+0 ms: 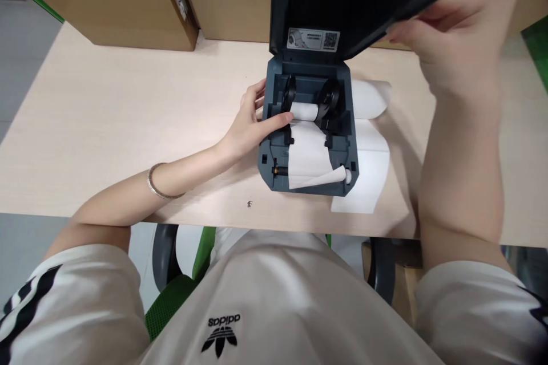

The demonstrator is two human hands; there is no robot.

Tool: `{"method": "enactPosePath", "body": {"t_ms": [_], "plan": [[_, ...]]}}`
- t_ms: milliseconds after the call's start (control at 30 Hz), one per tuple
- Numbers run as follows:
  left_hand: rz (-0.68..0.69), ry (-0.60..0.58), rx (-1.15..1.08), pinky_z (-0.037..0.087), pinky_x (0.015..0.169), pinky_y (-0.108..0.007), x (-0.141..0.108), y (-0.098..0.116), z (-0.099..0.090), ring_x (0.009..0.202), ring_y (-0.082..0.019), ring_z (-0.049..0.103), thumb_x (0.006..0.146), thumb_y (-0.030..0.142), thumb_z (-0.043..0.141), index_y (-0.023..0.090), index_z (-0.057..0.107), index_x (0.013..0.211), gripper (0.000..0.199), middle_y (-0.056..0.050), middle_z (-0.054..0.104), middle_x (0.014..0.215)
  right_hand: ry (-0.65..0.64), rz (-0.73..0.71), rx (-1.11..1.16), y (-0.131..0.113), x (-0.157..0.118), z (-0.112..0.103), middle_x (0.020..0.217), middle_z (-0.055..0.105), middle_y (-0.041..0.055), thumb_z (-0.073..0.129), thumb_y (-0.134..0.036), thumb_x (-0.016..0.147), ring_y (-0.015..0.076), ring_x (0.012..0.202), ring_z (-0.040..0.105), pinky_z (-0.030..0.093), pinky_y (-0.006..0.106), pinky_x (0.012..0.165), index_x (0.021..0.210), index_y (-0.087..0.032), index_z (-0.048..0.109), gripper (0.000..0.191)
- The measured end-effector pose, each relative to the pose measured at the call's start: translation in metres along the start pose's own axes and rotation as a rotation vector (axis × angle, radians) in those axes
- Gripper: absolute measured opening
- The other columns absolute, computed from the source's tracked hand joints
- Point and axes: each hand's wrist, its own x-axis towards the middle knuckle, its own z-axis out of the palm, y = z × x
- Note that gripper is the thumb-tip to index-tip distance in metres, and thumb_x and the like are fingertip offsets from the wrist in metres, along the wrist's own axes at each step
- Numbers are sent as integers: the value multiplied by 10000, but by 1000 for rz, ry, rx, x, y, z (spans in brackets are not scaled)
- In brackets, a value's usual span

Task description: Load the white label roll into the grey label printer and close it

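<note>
Printer, paper roll inside

Dark blue-grey printer, white paper roll, pale wood-grained table, black-striped white sleeve

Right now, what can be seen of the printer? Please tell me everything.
The printer is a dark grey-blue box, seemingly plastic, on the table with its labelled lid raised. Inside, a white roll sits between black discs; its strip curls near the front edge. The left hand grips one side, thumb inside; the right hand holds the lid.
</note>
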Motion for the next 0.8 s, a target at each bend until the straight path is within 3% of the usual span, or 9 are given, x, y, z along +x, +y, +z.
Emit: {"method": "enactPosePath", "body": {"t_ms": [67, 200, 400, 467, 567, 667, 733, 800], "plan": [[-8, 4, 24, 577, 1409, -569, 0, 2, 0, 1751, -401, 532, 918, 601, 962, 396, 537, 1664, 882, -93, 518, 1898, 64, -25, 25, 1, -2, 12, 992, 883, 36, 918, -176, 983, 253, 946, 845, 721, 445, 925, 947, -234, 917, 68], [-44, 0, 25, 589, 1390, -593, 0, 7, 2, 1746, -426, 532, 898, 611, 968, 367, 533, 1653, 904, -127, 517, 1885, 100, 11, -62, 7, -3, 30, 918, 851, 31, 745, -165, 1130, 193, 884, 824, 679, 352, 841, 904, -202, 850, 252], [-51, -18, 20, 577, 1413, -582, -1, 6, 3, 1759, -422, 503, 905, 572, 934, 362, 493, 1686, 921, -129, 490, 1879, 45, 112, -225, 20, -4, 42, 994, 869, 33, 765, 12, 1003, 186, 910, 822, 645, 338, 905, 1088, -144, 903, 225], [-50, -24, 31, 576, 1409, -577, -1, 4, 2, 1752, -412, 495, 924, 543, 901, 400, 482, 1701, 894, -102, 492, 1864, 74, 126, -302, 11, -6, 39, 1065, 864, 65, 778, 33, 957, 206, 947, 809, 632, 362, 922, 1154, -137, 872, 277], [-50, -12, 67, 578, 1387, -585, -1, 1, 0, 1707, -414, 516, 932, 499, 859, 407, 499, 1703, 856, -96, 514, 1817, 112, 49, -477, -22, -12, 36, 1363, 788, 155, 795, -38, 939, 271, 1093, 778, 624, 432, 997, 1245, -178, 767, 337], [-14, 6, 144, 549, 1398, -602, 2, 0, -1, 1656, -418, 540, 926, 464, 833, 387, 549, 1685, 814, -101, 582, 1714, -35, -44, -729, -58, -24, 46, 1519, 716, 212, 759, -165, 989, 395, 1309, 750, 591, 562, 1157, 1318, -192, 733, 330], [15, 15, 197, 534, 1401, -610, 3, -1, -2, 1625, -417, 553, 922, 441, 815, 379, 578, 1675, 791, -101, 630, 1619, -223, -91, -815, -71, -34, 59, 1509, 749, 184, 730, -282, 1049, 447, 1426, 712, 539, 646, 1251, 1375, -211, 757, 335], [32, 24, 233, 522, 1403, -615, 5, -1, -2, 1603, -416, 558, 920, 416, 800, 372, 603, 1665, 773, -100, 656, 1537, -463, -127, -813, -71, -44, 73, 1390, 812, 144, 699, -363, 1081, 434, 1396, 729, 500, 678, 1319, 1338, -231, 799, 305]]}}
